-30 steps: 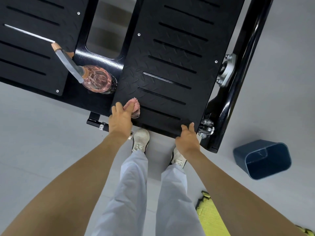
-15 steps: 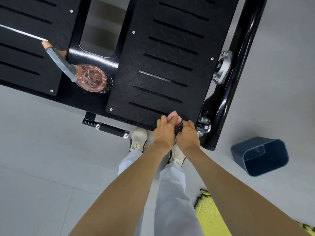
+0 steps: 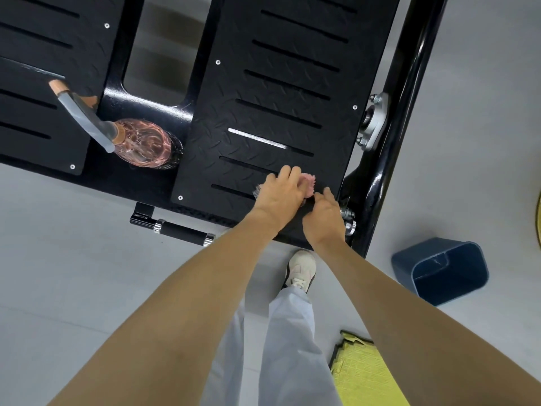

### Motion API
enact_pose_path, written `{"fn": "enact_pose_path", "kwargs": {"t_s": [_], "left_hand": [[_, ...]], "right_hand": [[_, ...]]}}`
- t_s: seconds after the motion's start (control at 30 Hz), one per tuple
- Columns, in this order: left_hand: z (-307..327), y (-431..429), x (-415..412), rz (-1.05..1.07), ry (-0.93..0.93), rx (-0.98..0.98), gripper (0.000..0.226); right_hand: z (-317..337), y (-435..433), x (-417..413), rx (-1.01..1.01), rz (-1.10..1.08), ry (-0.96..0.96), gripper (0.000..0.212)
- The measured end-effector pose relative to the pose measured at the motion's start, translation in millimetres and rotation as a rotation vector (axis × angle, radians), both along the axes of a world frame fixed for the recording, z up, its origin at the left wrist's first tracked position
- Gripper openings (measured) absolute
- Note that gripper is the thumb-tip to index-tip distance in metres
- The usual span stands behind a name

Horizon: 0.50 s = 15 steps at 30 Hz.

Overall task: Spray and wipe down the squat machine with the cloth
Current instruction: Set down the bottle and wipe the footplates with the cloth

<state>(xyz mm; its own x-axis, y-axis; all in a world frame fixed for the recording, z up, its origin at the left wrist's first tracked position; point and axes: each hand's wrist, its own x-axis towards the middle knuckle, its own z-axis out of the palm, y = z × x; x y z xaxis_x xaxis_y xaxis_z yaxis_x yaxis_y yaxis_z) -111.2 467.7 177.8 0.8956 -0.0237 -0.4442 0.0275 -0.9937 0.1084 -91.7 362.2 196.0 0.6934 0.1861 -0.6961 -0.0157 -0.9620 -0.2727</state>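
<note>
The squat machine's black tread-pattern right footplate [image 3: 278, 98] fills the upper middle. My left hand [image 3: 279, 194] lies over a bunched pink cloth [image 3: 309, 183] at the plate's near right corner, fingers curled down on it, and the cloth pokes out to the right of my fingers. Just beside it, my right hand [image 3: 323, 215] rests on the plate's near edge with fingers straight, its fingertips close to the cloth. A pink spray bottle [image 3: 143, 145] with a grey trigger stands on the black crossbar between the two footplates.
The left footplate [image 3: 35, 68] is at the upper left. A glossy black frame tube [image 3: 404, 68] with bolts runs along the right side. A black handle [image 3: 181, 232] sticks out below the plate. A blue bin [image 3: 439, 271] and a yellow foam mat [image 3: 363, 373] lie on the grey floor.
My left hand slid the cloth from the plate's near left corner across to its near right corner, beside my right hand, which stayed near that corner.
</note>
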Motion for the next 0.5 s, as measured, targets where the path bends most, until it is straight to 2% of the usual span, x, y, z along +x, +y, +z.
{"fn": "enact_pose_path", "kwargs": {"t_s": [0.2, 0.37, 0.5], "left_hand": [[-2.0, 65.3, -17.7, 0.049, 0.064, 0.121, 0.064], [-2.0, 113.2, -40.5, 0.334, 0.097, 0.161, 0.069], [-6.4, 112.7, -44.6, 0.562, 0.053, 0.087, 0.069]], "right_hand": [[-1.5, 1.8, 5.4, -0.031, 0.05, 0.022, 0.049], [-2.6, 7.0, 4.5, -0.053, 0.091, 0.016, 0.052], [-4.9, 11.7, 5.4, -0.049, 0.098, 0.045, 0.054]]}}
